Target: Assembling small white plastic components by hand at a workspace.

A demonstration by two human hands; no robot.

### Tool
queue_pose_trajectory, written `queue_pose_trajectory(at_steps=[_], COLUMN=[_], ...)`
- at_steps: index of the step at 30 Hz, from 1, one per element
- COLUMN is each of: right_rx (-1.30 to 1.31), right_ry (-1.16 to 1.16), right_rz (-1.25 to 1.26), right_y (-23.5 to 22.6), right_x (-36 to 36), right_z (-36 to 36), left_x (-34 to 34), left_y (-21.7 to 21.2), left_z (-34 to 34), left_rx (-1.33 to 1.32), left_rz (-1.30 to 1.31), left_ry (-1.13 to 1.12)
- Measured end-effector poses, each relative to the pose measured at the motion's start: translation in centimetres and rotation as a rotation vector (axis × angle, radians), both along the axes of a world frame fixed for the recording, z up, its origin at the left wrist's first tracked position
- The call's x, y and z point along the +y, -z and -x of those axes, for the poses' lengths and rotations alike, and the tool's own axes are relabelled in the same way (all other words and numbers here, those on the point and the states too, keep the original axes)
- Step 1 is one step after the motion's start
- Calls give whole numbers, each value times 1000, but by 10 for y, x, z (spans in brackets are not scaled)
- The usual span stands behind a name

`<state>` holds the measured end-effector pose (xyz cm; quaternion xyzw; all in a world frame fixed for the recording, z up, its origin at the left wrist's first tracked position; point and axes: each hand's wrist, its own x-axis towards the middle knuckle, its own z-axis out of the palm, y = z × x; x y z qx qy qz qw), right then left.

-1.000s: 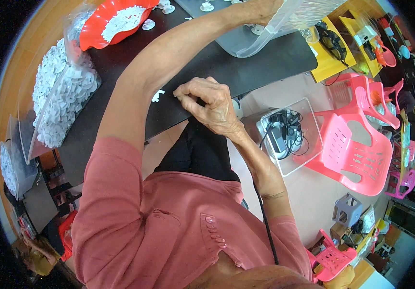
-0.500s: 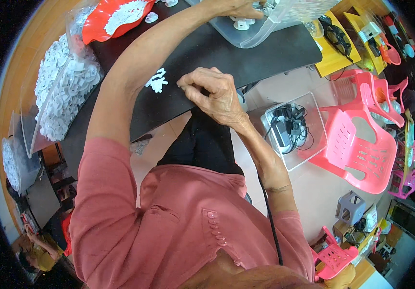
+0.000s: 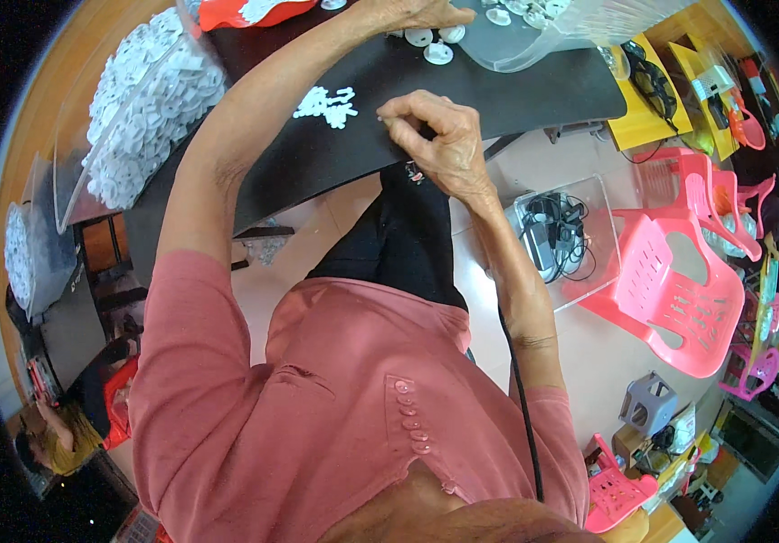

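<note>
At the top edge, my left hand [image 3: 418, 13] is partly cut off by the picture's border; a digit stretches out to the right and the rest of the fingers are hidden. Just below it, several white round plastic pieces [image 3: 437, 54] lie on the black table [image 3: 534, 98], beside a clear plastic bin [image 3: 507, 56] with more such pieces inside. My right hand [image 3: 439, 136] hovers near the table's front edge, thumb and fingers curled into a pinch. What it holds, if anything, is too small to tell. To its left lies a small pile of white plastic pieces [image 3: 326, 107].
A big clear bag [image 3: 150, 113] of white parts stands at the left, with a red dish [image 3: 258, 14] behind. Right of my legs, a clear box [image 3: 602, 244] holds cables and a device. Pink plastic chairs [image 3: 679, 281] stand farther right. Another person [image 3: 59, 443] is at the far lower left.
My left hand has moved leftward out of the clear bin to the table beside it, where round white pieces now show. My right hand keeps its pinch. The whole view has shifted.
</note>
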<state>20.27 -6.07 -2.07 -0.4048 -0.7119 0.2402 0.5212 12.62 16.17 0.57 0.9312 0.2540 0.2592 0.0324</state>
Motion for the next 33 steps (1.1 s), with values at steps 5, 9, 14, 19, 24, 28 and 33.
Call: queue_pose_trajectory(at_steps=[5, 9, 14, 19, 24, 28, 33], right_rx=[-14, 8, 25, 65, 74, 39, 46], right_ry=[50, 47, 52, 20, -3, -25, -31], right_rz=[40, 133, 91, 86, 115, 76, 92], right_y=[0, 1, 6, 5, 6, 7, 9], right_x=[-6, -6, -4, -3, -6, -5, -3], right_z=[-1, 5, 4, 8, 5, 1, -1], left_x=[-15, -15, -25, -41, -69, -81, -79], left_y=[5, 20, 14, -5, -7, -10, -11], left_z=[17, 40, 62, 61, 47, 46, 45], left_rx=[-9, -10, -74, -213, -109, 129, 128], left_rz=[-5, -35, -31, 76, 13, -32, 69], left_ry=[-48, -107, -71, 123, 293, 218, 261])
